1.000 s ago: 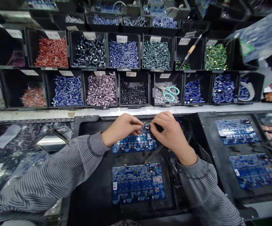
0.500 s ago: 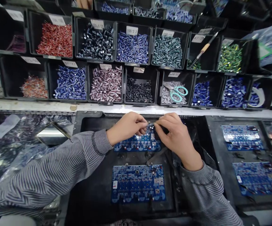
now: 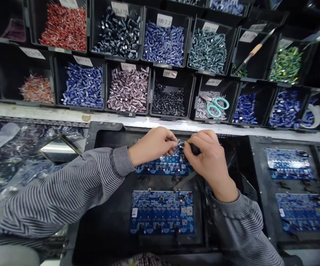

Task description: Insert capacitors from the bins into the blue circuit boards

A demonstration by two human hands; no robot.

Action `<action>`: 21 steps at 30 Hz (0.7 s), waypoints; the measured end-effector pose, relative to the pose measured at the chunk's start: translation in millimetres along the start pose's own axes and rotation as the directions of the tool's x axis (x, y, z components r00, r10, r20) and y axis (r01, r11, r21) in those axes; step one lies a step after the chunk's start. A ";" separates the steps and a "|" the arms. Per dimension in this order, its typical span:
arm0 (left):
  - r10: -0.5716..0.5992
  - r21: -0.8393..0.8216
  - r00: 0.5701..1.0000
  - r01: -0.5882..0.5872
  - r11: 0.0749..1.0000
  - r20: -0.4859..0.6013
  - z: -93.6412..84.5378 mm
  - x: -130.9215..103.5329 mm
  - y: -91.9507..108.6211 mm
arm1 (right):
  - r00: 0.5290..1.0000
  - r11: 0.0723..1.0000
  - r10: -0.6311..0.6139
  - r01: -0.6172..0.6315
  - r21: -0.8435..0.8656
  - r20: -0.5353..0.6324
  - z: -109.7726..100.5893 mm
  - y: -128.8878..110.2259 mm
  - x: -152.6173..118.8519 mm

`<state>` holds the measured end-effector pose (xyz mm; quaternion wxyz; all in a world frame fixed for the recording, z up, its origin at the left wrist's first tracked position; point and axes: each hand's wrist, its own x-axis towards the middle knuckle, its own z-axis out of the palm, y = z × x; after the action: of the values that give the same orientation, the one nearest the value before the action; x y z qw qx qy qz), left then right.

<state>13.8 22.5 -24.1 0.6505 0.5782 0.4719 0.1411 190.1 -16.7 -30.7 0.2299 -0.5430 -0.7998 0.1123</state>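
My left hand (image 3: 155,147) is closed in a pinch above the top edge of a blue circuit board (image 3: 160,168), coming in from the left. Facing it, my right hand (image 3: 208,157) is closed too, thumb and forefinger together at the board's upper right corner. Whatever the fingertips hold is too small to make out. A dark rounded shape shows inside the curl of my right hand; its kind is unclear. Nearer to me a second blue circuit board (image 3: 161,212) lies in the same black tray (image 3: 104,218), with small parts mounted on it.
Bins of small parts stand in rows behind the tray, among them blue capacitors (image 3: 164,43) and red parts (image 3: 62,27). Turquoise-handled scissors (image 3: 218,107) and a wooden-handled tool (image 3: 255,50) rest in bins. Another tray (image 3: 265,218) with two boards sits right; plastic bags (image 3: 32,147) lie left.
The view has tilted slightly, so the bins sit higher in the picture. Both hands stay at the upper board's top edge, fingers still pinched, with only a small shift.
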 end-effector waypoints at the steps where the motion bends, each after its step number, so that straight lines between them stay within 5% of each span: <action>1: 0.000 0.007 1.000 0.000 1.000 -0.002 -0.1 -0.2 0.6 | 1.000 1.000 -0.006 0.006 -0.001 0.013 -0.5 0.1 0.1; 5: -0.004 -0.001 1.000 0.004 1.000 0.014 -3.2 -1.7 4.5 | 0.998 0.998 -0.042 0.040 0.051 0.045 -4.0 1.7 -1.9; 8: -0.028 -0.093 0.999 0.032 0.995 0.044 -4.1 -4.0 7.7 | 0.998 0.989 -0.031 0.038 0.140 -0.052 -7.0 -0.6 -4.5; 13: -0.016 -0.270 0.975 0.077 0.960 0.223 -1.9 -10.9 14.3 | 0.993 0.957 -0.029 0.061 0.285 -0.116 -14.3 -11.8 -5.8; 14: 0.024 -0.222 0.983 0.018 0.975 0.185 -6.4 -11.1 17.1 | 0.991 0.953 -0.010 0.051 0.300 -0.134 -16.5 -13.8 -6.9; 16: 0.191 0.016 0.978 -0.191 0.982 -0.080 -27.7 -8.1 25.9 | 0.981 0.949 0.049 0.012 0.314 -0.188 -21.0 -16.9 -11.6; 17: 0.317 0.198 0.913 -0.272 0.942 -0.255 -45.0 -4.5 31.9 | 0.974 0.950 0.078 -0.008 0.313 -0.212 -23.0 -18.3 -15.3; 18: 0.450 0.392 0.793 -0.293 0.872 -0.410 -66.1 0.4 38.9 | 0.968 0.952 0.098 -0.024 0.305 -0.230 -24.6 -19.7 -19.7; 19: 0.536 0.537 0.705 -0.256 0.804 -0.465 -89.5 6.6 46.5 | 0.966 0.955 0.106 -0.032 0.294 -0.236 -25.8 -21.4 -24.8; 20: 0.573 0.640 0.655 -0.173 0.748 -0.492 -113.6 13.7 54.2 | 0.967 0.959 0.102 -0.034 0.280 -0.233 -26.7 -23.3 -30.3; 21: 0.559 0.703 0.672 -0.078 0.707 -0.487 -136.2 21.3 61.5 | 0.972 0.964 0.087 -0.026 0.266 -0.220 -27.4 -25.5 -36.0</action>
<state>-58.8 140.3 36.3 0.1645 0.7468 0.5743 0.2921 193.6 -61.6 -4.8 0.3872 -0.5399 -0.7301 0.1595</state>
